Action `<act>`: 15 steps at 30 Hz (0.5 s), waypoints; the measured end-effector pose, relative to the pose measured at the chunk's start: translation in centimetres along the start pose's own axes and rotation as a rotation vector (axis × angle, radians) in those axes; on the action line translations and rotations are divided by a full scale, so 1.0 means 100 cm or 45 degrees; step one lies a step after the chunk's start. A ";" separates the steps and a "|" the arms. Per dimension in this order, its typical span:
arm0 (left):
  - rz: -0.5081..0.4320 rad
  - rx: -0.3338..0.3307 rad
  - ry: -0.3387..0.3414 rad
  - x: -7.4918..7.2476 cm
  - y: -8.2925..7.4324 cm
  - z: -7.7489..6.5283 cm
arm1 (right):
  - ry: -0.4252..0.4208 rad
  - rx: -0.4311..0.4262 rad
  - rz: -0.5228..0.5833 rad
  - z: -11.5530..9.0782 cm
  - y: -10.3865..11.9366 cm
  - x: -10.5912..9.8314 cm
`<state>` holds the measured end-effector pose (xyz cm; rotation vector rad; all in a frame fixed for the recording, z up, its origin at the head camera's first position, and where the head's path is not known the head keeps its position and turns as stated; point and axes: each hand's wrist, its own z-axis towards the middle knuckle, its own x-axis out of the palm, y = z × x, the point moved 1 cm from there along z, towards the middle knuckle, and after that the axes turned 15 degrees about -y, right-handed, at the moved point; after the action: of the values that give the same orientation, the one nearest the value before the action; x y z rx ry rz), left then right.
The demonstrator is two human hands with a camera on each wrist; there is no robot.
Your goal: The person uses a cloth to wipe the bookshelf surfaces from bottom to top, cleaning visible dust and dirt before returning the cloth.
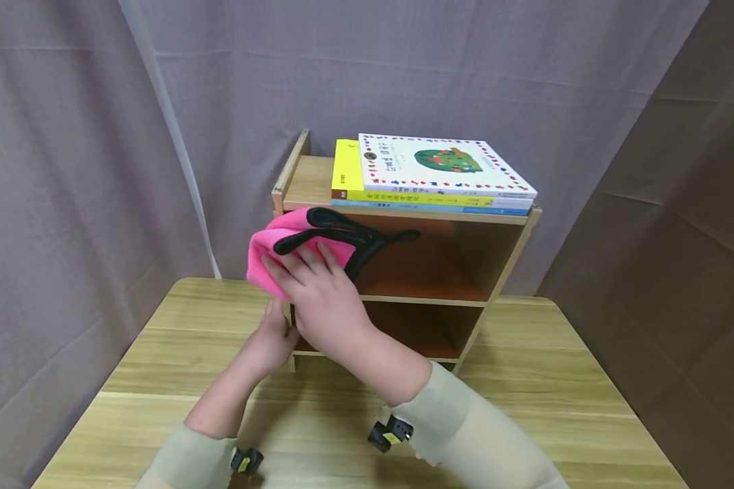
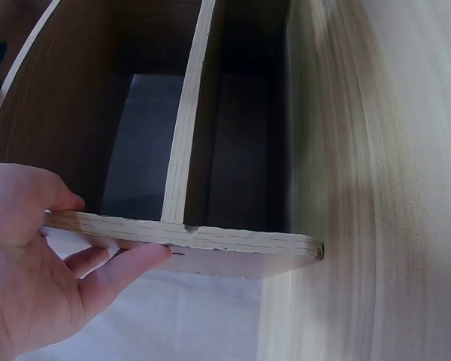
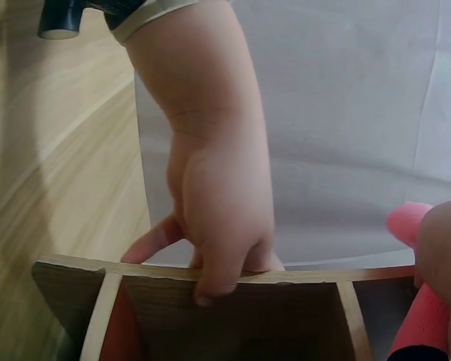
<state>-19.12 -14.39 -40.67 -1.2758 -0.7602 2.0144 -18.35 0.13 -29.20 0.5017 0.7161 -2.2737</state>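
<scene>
My right hand [image 1: 327,302] holds a pink cloth [image 1: 266,261] with black trim against the upper left side of a small wooden shelf [image 1: 425,299]. Its fingers lie spread over the cloth; the thumb is hidden. In the right wrist view, the pink cloth [image 3: 422,325] lies at the side panel's edge, under the right hand [image 3: 445,248]. Lower down, my left hand [image 1: 272,343] grips the front edge of the same panel. The left wrist view shows the left hand [image 2: 30,263] with its thumb and fingers on opposite faces of the side panel [image 2: 240,239].
A stack of thin books [image 1: 446,166], the uppermost white with a green picture, lies on the shelf's top. The shelf stands on a wood-grain table [image 1: 556,380]. Grey curtains [image 1: 251,81] hang behind and at both sides.
</scene>
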 end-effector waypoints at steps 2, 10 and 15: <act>-0.004 0.009 -0.010 0.001 0.001 0.000 | 0.009 -0.002 0.029 -0.004 0.000 0.000; -0.121 0.153 -0.073 0.003 0.005 0.002 | 0.055 -0.023 0.111 -0.016 0.002 0.003; -0.153 0.277 -0.104 0.004 0.004 0.002 | 0.101 -0.025 0.141 -0.024 0.002 0.003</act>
<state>-19.50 -14.33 -41.13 -1.0062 -0.6195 2.0002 -18.09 1.35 -31.32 0.6103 0.7305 -2.1518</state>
